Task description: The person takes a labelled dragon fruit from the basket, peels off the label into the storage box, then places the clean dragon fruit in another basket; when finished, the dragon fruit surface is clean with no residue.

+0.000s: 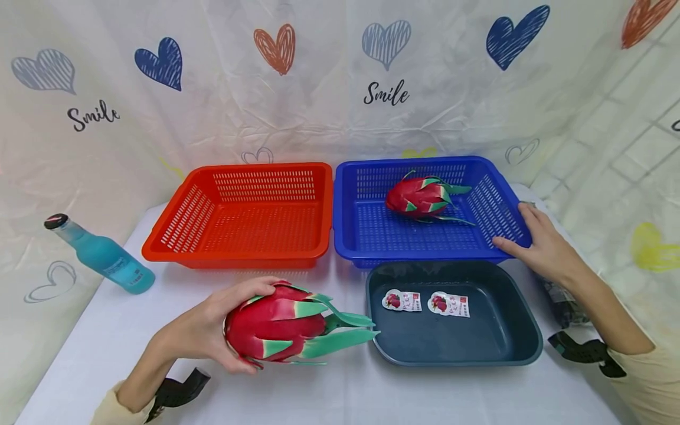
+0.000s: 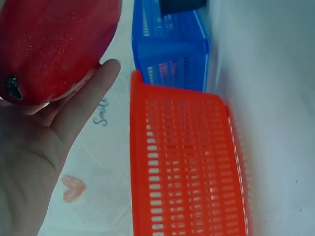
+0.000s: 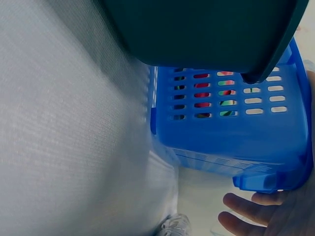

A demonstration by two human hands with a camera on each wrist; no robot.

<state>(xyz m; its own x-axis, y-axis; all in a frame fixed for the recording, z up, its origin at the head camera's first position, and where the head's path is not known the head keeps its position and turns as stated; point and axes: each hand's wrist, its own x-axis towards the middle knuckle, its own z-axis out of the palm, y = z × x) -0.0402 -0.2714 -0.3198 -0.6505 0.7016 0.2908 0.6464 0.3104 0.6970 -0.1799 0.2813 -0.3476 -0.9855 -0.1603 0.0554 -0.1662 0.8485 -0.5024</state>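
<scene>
My left hand grips a red dragon fruit with green leaf tips pointing right, held over the front of the table. In the left wrist view the smooth red end of this fruit fills the upper left corner, with fingers along its underside. At the far right, my right hand holds the right rim of the blue basket, thumb on the near side and fingers along the outside. A second dragon fruit lies inside that basket, its leaves toward the right.
An orange-red basket stands left of the blue one. In front of the blue basket is a dark teal tub holding two dragon fruit labels. A bottle of blue drink is at the left edge. Beneath the right forearm sits a clear, dark-patterned object.
</scene>
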